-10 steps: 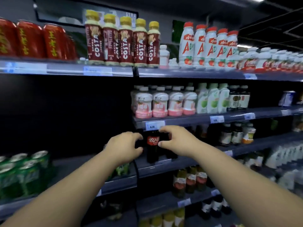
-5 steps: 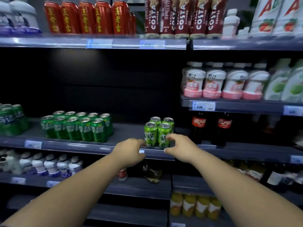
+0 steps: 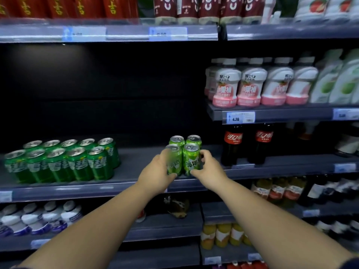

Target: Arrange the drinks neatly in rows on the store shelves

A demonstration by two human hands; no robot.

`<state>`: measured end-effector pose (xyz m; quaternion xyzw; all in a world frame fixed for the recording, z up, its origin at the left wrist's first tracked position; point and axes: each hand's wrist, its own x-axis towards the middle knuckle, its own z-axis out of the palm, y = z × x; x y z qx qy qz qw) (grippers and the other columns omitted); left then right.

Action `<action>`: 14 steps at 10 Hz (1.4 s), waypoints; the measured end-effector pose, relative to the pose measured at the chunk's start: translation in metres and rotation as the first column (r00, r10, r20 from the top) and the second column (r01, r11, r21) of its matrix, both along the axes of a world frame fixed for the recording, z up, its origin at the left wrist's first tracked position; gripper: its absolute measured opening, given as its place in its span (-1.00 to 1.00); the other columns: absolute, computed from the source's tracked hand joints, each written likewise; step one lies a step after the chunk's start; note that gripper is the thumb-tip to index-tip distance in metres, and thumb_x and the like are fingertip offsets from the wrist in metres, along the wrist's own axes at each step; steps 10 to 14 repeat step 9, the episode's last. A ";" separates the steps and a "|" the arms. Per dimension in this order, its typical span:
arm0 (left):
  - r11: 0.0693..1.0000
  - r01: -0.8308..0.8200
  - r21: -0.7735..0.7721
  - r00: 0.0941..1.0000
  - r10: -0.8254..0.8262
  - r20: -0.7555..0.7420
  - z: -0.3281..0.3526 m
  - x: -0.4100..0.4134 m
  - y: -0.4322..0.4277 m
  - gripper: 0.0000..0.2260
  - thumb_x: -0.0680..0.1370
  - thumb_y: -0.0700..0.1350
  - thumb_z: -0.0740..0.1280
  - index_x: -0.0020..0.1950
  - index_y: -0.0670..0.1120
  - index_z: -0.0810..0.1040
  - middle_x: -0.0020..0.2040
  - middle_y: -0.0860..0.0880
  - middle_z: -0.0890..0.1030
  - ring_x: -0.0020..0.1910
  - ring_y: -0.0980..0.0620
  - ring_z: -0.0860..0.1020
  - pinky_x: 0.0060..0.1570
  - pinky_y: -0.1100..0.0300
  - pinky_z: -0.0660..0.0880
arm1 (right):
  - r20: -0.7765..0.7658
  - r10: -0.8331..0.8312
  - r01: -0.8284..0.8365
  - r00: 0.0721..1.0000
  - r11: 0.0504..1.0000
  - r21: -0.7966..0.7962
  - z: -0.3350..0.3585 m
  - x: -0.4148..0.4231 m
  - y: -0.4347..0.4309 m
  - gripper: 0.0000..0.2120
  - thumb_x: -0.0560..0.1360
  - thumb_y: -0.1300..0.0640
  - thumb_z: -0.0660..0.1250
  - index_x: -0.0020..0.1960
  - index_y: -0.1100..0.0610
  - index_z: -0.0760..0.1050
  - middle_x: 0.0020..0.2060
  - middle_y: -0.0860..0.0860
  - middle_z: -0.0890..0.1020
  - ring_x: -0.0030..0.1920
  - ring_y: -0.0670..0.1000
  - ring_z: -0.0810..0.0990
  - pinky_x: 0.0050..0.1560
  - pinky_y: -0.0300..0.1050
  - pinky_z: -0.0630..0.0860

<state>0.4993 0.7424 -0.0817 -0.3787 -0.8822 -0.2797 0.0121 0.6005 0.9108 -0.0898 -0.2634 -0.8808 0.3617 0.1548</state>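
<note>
Four light green cans [image 3: 191,159], two in front and two behind. Ten dark green cans [image 3: 77,166], in two rows of five. Two cola bottles [image 3: 233,144]. Four pink-and-white bottles [image 3: 251,88] in the front row, more behind, too hidden to count. Two green-and-white bottles [image 3: 328,82] at the right edge. About four white-and-blue bottles [image 3: 48,216] lower left, blurred. At least three yellow bottles [image 3: 221,235] lower down. Two hands: left hand [image 3: 155,176], right hand [image 3: 208,169]. Red cans [image 3: 58,6] along the top cropped, not countable.

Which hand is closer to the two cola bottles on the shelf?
The right hand. It grips the right side of the light green cans, just left of the cola bottles. The left hand holds the cluster's far side, farther away.
</note>
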 end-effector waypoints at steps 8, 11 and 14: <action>1.000 0.000 0.003 0.992 0.000 0.128 -0.034 -0.051 0.033 -0.29 0.38 0.13 0.54 0.37 0.07 0.21 0.22 -0.01 0.54 0.11 -0.05 0.56 -0.01 -0.01 0.54 | 0.046 0.093 -0.089 0.995 0.993 -0.080 -0.009 -0.023 0.044 -0.12 0.35 0.04 0.59 0.51 -0.08 0.16 0.15 -0.07 0.60 0.16 -0.01 0.58 0.23 -0.02 0.52; 0.977 -0.064 -0.205 0.992 0.085 0.094 -0.020 -0.036 0.012 -0.18 0.41 0.17 0.50 0.52 0.04 0.14 0.32 -0.10 0.46 0.18 -0.14 0.53 0.06 -0.03 0.54 | 0.284 0.164 -0.166 0.945 0.986 -0.014 0.011 -0.019 0.051 -0.14 0.31 0.02 0.61 0.48 -0.01 0.25 0.19 -0.02 0.60 0.15 0.02 0.58 0.24 -0.05 0.51; 0.977 -0.064 -0.205 0.992 0.085 0.094 -0.020 -0.036 0.012 -0.18 0.41 0.17 0.50 0.52 0.04 0.14 0.32 -0.10 0.46 0.18 -0.14 0.53 0.06 -0.03 0.54 | 0.284 0.164 -0.166 0.945 0.986 -0.014 0.011 -0.019 0.051 -0.14 0.31 0.02 0.61 0.48 -0.01 0.25 0.19 -0.02 0.60 0.15 0.02 0.58 0.24 -0.05 0.51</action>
